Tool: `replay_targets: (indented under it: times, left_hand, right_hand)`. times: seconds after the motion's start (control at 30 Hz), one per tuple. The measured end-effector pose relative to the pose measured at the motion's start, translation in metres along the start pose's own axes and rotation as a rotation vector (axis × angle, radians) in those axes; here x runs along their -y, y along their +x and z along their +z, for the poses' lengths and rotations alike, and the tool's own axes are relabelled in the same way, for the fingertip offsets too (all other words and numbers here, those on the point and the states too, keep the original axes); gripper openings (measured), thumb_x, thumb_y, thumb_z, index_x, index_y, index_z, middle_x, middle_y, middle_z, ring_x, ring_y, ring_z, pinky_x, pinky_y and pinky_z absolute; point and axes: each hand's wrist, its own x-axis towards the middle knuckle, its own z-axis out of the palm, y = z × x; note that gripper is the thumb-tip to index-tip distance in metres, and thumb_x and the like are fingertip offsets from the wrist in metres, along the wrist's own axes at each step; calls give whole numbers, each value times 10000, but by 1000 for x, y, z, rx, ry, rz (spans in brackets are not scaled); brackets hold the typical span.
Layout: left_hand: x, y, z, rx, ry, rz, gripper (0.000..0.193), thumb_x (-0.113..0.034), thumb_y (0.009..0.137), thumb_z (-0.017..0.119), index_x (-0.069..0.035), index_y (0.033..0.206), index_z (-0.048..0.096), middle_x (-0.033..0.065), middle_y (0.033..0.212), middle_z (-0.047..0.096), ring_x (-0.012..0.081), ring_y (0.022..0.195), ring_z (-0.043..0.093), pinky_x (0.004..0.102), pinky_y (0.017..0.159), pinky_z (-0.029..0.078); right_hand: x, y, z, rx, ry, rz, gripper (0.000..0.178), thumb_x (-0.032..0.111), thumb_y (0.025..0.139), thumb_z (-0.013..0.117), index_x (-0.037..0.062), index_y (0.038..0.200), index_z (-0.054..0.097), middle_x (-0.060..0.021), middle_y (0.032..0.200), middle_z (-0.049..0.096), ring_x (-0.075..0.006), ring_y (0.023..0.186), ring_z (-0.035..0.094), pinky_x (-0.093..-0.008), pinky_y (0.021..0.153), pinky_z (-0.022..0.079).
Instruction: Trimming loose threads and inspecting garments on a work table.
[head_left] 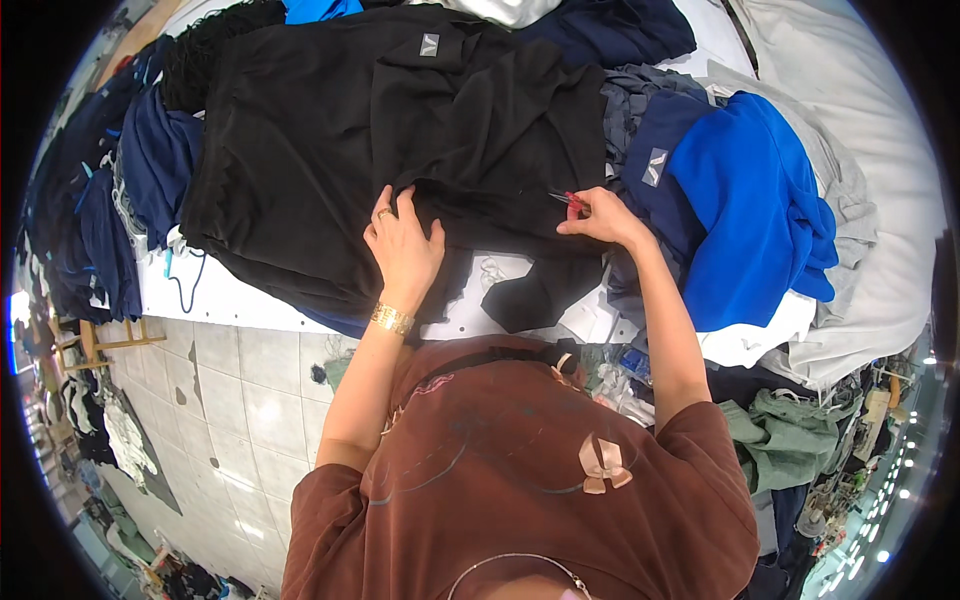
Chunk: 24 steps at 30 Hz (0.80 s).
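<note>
A black garment with a small grey patch lies spread over the white table in front of me. My left hand rests on its near part, the fingers apart and the fingertips touching the cloth beside a folded edge. A gold bracelet is round that wrist. At the garment's near right part, my right hand is closed on small thread snips with red handles. The blades point left, over the black cloth. A dark end of cloth hangs at the table's near edge between my hands.
Bright blue garments and a navy piece with a grey patch are heaped at right. Navy clothes pile up at left. Whitish-grey cloth covers the far right. A tiled floor shows below the table's left edge.
</note>
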Motion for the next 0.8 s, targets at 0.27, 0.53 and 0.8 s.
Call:
replay_targets:
  times: [0.27, 0.53, 0.8]
  left_hand:
    - [-59, 17, 5, 103, -40, 699, 409, -162, 653, 725, -130, 1042, 602, 89, 1258, 491, 303, 1269, 378, 512, 1042, 259]
    - [-59, 41, 19, 85, -274, 508, 268, -127, 717, 701, -149, 982, 671, 17, 879, 662, 198, 1074, 558, 570, 1076, 149]
    - [-65, 33, 2, -98, -433, 485, 273, -53, 610, 748, -132, 839, 623, -34, 777, 633, 153, 937, 586, 489, 1036, 230]
  right_hand:
    - [35, 4, 11, -345, 419, -176, 115, 125, 780, 712, 32, 837, 674, 90, 551, 408, -12, 518, 317, -220, 490, 277]
    - [61, -36, 31, -680, 558, -129, 160, 104, 784, 700, 45, 933, 706, 77, 544, 393, 1, 512, 329, -189, 494, 269]
    - [83, -35, 51, -904, 52, -528, 241, 141, 682, 805, 79, 892, 705, 9, 666, 628, -112, 597, 499, -268, 696, 400]
